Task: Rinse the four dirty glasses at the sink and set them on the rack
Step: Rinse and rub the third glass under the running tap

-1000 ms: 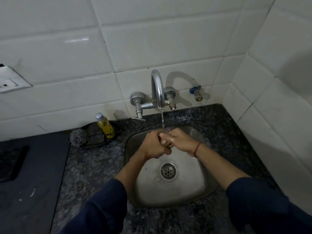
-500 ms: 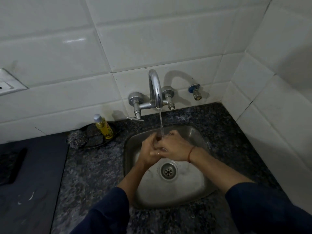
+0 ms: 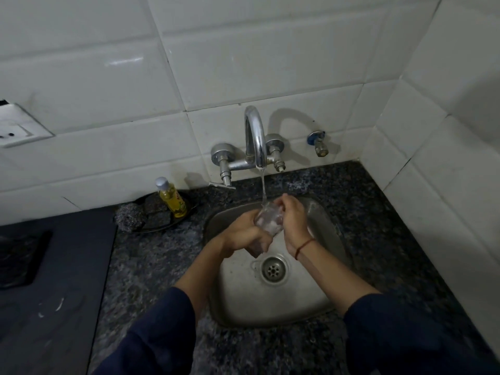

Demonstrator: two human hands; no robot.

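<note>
- Left hand (image 3: 243,235) curls its fingers round the lower part of a small clear drinking glass (image 3: 267,220), which is held tilted above the basin.
- Right hand (image 3: 295,219), a red thread (image 3: 304,246) round its wrist, grips the same glass from the other side, fingers bent over its upper end.
- Far left on the wall sits a white socket plate (image 3: 19,128).
- A grey steel-wool scrubber (image 3: 128,217) lies at the edge of a dark round dish (image 3: 162,226) on the speckled dark granite counter (image 3: 151,266).
- A small bottle of yellow liquid with a silver cap (image 3: 171,198) stands in that dish.
- A chrome wall tap (image 3: 255,136) drops a thin stream of water (image 3: 263,185) onto the glass.
- Below the hands is a square stainless-steel sink (image 3: 270,301) with its round drain (image 3: 272,269).
- A small blue-handled valve (image 3: 318,143) sits on the white tiles right of the tap.
</note>
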